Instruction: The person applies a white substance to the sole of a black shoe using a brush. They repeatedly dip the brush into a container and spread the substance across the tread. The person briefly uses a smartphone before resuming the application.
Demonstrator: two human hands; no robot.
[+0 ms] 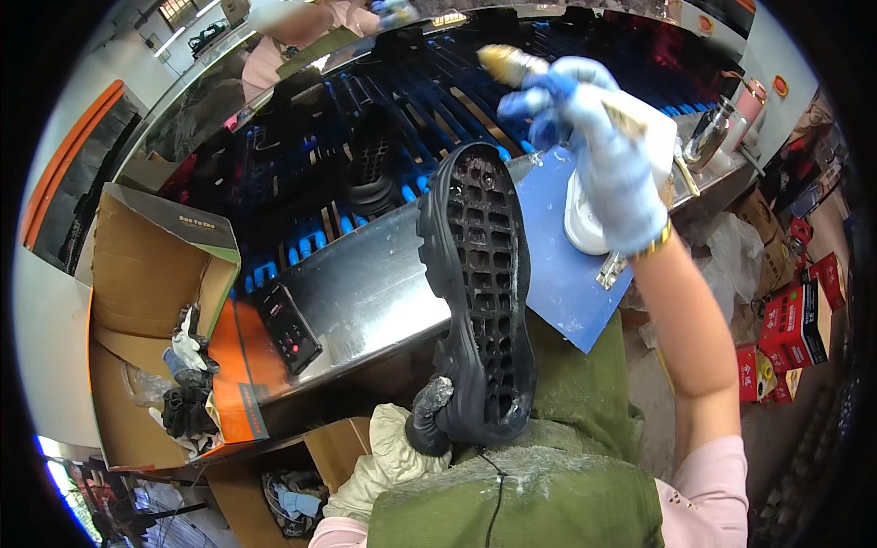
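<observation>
A black shoe sole [480, 274] stands nearly upright in front of me, its gridded inner side with rows of square recesses facing me. My left hand [429, 416], in a dark glove with a whitish-stained fingertip, is closed on its heel end. Raised at the upper right is my right hand [594, 137], in a white and blue glove, gripping a brush [513, 64] whose yellowish bristles point left. Motion slightly blurs this hand and the brush. Below it, a white tub [585, 224] sits on a blue sheet [566, 274], partly hidden by my wrist.
Beyond the metal ledge [365, 292], another black sole [370, 164] lies on a dark slatted conveyor [438, 100]. A black control panel [288, 329] is left. Gloves fill an open cardboard box [155, 265]. A metal flask [711, 132] stands right. Another person [301, 50] is across.
</observation>
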